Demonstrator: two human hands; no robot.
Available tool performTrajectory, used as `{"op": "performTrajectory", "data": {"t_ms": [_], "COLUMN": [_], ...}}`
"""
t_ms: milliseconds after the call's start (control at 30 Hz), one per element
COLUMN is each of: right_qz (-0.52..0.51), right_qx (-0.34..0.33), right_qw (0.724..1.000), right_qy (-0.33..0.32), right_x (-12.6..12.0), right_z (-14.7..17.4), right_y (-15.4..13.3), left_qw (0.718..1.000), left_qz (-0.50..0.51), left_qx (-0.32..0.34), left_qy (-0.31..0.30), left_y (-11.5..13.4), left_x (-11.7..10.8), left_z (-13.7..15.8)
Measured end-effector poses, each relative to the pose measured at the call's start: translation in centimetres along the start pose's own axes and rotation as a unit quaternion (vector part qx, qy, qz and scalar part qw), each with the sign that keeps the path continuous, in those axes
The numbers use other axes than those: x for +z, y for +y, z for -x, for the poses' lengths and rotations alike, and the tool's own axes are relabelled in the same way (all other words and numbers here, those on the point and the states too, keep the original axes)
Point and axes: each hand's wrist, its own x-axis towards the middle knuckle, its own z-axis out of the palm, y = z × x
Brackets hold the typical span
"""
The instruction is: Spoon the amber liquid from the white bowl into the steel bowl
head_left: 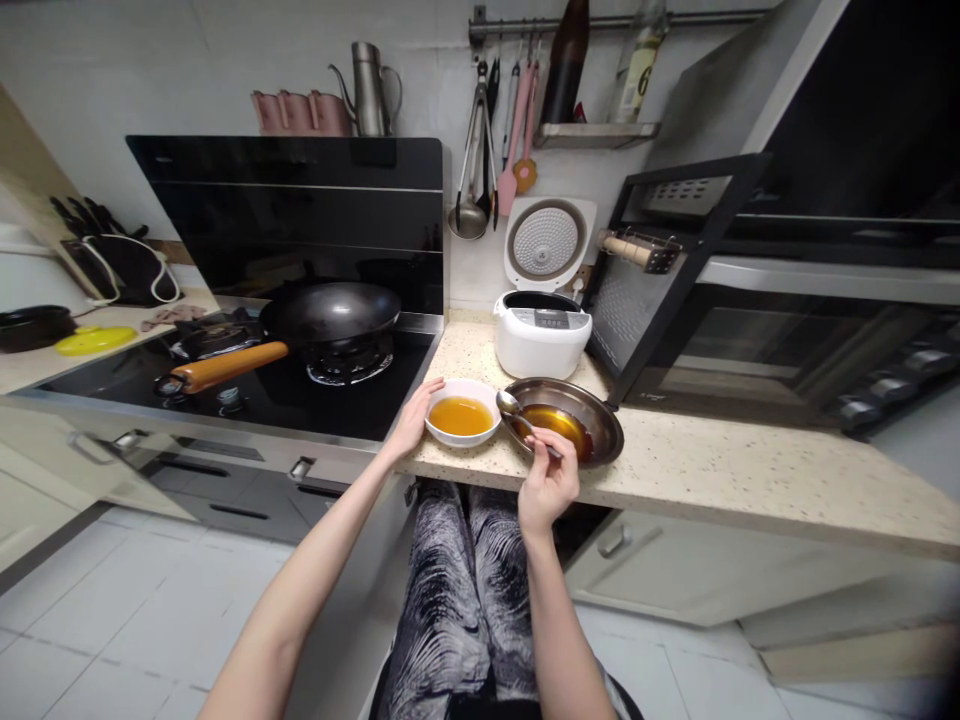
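My left hand (410, 418) rests against the left rim of a white bowl (463, 441), its fingers curved along the edge. Amber liquid (460, 416) fills much of that bowl. Between the fingers of my right hand (549, 480) is the handle of a metal spoon (509, 402). The spoon's head sits over the gap where the white bowl meets a wide metal bowl (604, 420). Darker golden liquid (561, 426) pools in the metal bowl, partly hidden by my right hand. Both bowls stand on the speckled counter.
A white rice cooker (541, 345) with its lid up stands behind the bowls. To the left, a wok (334, 312) with a wooden handle sits on the gas stove (300, 415). A microwave oven (810, 340) takes up the right side. Utensils hang from a wall rail (697, 18).
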Motion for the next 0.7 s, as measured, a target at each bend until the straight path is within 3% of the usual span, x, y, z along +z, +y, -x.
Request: {"op": "performTrajectory", "data": {"t_ms": [333, 700], "right_qz": [0.062, 0.113], "right_qx": [-0.078, -0.220], "right_qw": [0.995, 0.959], "right_qy": [-0.005, -0.137], "right_x": [-1.6, -2.4], "right_z": [-1.5, -1.5], "right_y": [1.1, 2.0], "left_qw": [1.000, 1.000], "left_qz": [0.007, 0.013], "left_qx": [0.001, 0.003], "left_qy": [0.002, 0.003], "left_y": [0.0, 0.1], "left_x": [0.0, 0.0], "left_z": [-0.1, 0.0]}}
